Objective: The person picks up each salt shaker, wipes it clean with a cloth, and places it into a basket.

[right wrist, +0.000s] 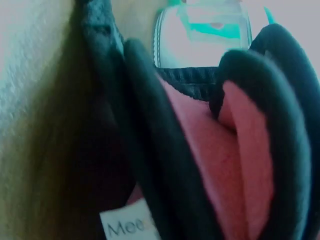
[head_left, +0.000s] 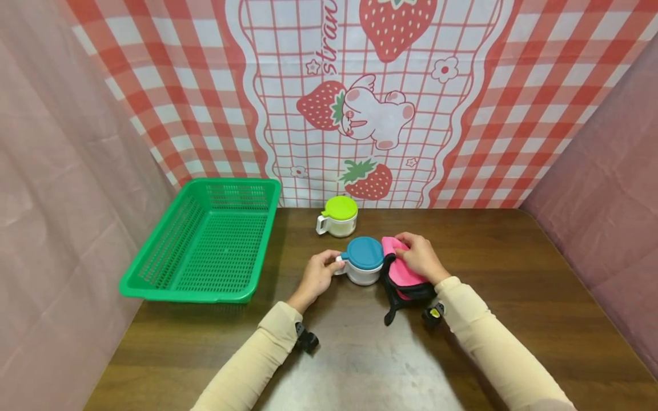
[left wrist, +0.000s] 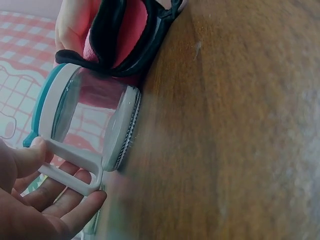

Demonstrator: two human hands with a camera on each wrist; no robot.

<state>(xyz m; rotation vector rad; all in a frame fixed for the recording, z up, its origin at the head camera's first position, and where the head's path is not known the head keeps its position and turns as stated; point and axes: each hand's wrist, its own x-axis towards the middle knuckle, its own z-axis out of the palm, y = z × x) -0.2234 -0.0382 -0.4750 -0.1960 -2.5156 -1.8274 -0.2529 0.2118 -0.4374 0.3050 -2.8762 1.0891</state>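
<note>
My left hand [head_left: 317,276] holds the white handle of a clear jar [head_left: 364,276] with a blue lid [head_left: 365,253]. In the left wrist view, the thumb lies at the top of the handle [left wrist: 75,165] and the fingers reach round it. The jar stands on the table. My right hand [head_left: 420,258] grips a folded pink cloth [head_left: 403,273] with black edging, against the jar's right side. A black strap end hangs from it toward the table's front. The right wrist view shows its black edges [right wrist: 165,150] and a white label [right wrist: 127,222]; the right fingers are hidden there.
A second jar [head_left: 341,226] with a lime-green lid stands behind the blue-lidded one. At the left sits a green plastic basket [head_left: 264,240] with perforated walls. A red checked strawberry curtain [head_left: 473,142] hangs behind the wooden table [head_left: 514,274].
</note>
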